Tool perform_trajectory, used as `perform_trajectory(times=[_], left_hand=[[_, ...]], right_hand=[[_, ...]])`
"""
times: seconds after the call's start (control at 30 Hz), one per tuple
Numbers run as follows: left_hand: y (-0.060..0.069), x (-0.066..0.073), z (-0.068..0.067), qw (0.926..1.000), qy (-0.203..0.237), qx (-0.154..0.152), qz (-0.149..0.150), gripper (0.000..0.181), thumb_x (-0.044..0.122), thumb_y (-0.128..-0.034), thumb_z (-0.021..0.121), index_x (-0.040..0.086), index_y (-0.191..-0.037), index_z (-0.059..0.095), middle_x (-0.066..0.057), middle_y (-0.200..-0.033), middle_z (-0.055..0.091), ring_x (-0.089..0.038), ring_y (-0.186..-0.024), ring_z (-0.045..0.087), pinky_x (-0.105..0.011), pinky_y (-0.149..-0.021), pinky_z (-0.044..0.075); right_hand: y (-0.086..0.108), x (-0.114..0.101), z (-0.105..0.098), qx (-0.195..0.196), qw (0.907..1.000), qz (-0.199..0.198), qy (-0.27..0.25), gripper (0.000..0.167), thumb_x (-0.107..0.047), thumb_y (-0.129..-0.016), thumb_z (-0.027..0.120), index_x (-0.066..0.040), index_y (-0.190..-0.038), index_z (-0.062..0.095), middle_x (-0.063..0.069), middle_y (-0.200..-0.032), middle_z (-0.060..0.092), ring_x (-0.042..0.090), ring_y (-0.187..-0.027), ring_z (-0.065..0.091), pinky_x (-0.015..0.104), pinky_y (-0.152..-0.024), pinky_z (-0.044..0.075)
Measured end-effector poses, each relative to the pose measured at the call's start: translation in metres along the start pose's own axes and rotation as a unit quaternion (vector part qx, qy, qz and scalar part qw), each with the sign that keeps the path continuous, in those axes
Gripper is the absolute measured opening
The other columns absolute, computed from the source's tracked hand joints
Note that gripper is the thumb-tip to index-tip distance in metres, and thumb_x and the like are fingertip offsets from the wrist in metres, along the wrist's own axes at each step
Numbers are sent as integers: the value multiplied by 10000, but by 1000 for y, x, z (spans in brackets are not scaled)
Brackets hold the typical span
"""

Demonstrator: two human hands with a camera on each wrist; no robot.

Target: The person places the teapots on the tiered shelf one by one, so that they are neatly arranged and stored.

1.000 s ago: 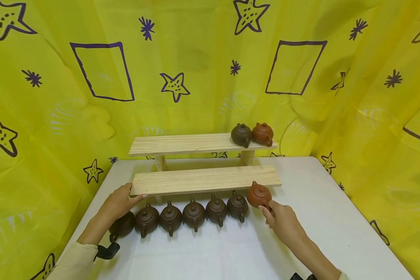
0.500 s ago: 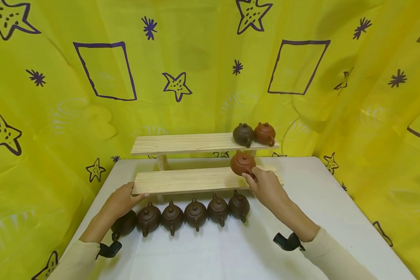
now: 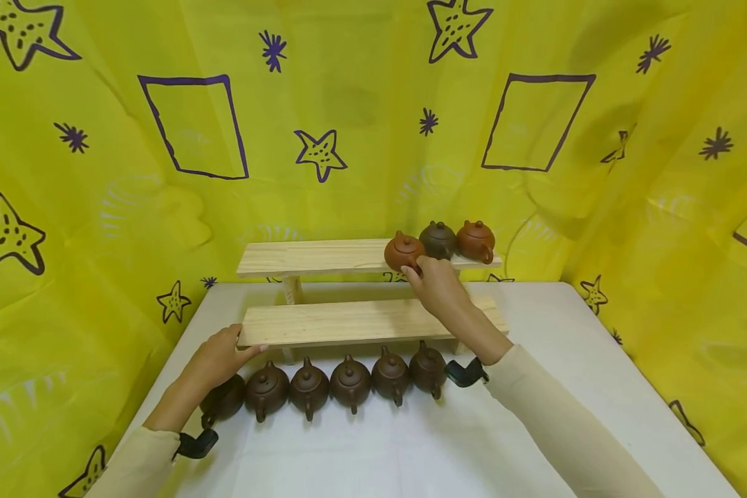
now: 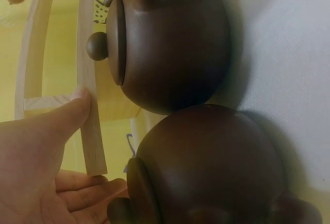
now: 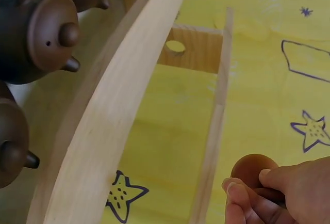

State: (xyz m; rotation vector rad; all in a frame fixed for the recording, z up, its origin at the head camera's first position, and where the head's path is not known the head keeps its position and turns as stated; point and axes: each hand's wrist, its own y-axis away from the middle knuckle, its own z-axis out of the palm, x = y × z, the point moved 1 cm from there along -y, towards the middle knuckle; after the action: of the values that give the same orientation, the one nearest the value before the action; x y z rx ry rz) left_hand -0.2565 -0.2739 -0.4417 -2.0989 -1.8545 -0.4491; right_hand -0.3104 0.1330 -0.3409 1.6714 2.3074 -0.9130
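My right hand [image 3: 442,285] pinches the handle of a reddish-orange clay teapot [image 3: 402,250]. That teapot is at the front of the upper wooden shelf [image 3: 311,256], left of a dark teapot [image 3: 438,238] and another reddish-orange teapot [image 3: 476,240]. Whether its base touches the board cannot be told. In the right wrist view, the fingers [image 5: 240,195] and thumb close on the handle, with only part of the pot [image 5: 253,168] showing. My left hand [image 3: 216,357] grips the left end of the lower shelf [image 3: 342,321], thumb [image 4: 77,108] on one face and fingers around the end.
Several dark brown teapots [image 3: 351,384] stand in a row on the white table [image 3: 324,456] before the rack. The leftmost teapot [image 3: 225,399] is partly behind my left wrist. A yellow patterned cloth [image 3: 361,83] hangs behind and at both sides.
My right hand has lifted the reddish-orange teapot from in front of the lower shelf, up and leftward to the upper shelf. My left hand has stayed on the lower shelf's end.
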Motion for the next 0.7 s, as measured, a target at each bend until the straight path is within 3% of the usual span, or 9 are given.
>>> perform_trajectory(times=[0.33, 0.7], left_hand=[[0, -2, 2, 10000, 47, 31, -8, 815, 437, -1002, 716, -217, -1412, 454, -417, -1328, 591, -534, -1180, 624, -632, -957, 517], [-2, -3, 3, 10000, 65, 25, -50, 846, 481, -998, 708, -198, -1433, 452, -412, -1368, 574, -548, -1227, 600, -643, -994, 501]], right_hand=[[-28, 0, 13, -107, 9992, 335, 168, 401, -270, -1098, 593, -41, -768, 576, 53, -663, 485, 210, -577, 509, 301, -533, 383], [-37, 6, 22, -197, 9983, 526, 163, 374, -278, -1102, 588, -11, -845, 640, 71, -685, 529, 216, -577, 544, 304, -525, 411]])
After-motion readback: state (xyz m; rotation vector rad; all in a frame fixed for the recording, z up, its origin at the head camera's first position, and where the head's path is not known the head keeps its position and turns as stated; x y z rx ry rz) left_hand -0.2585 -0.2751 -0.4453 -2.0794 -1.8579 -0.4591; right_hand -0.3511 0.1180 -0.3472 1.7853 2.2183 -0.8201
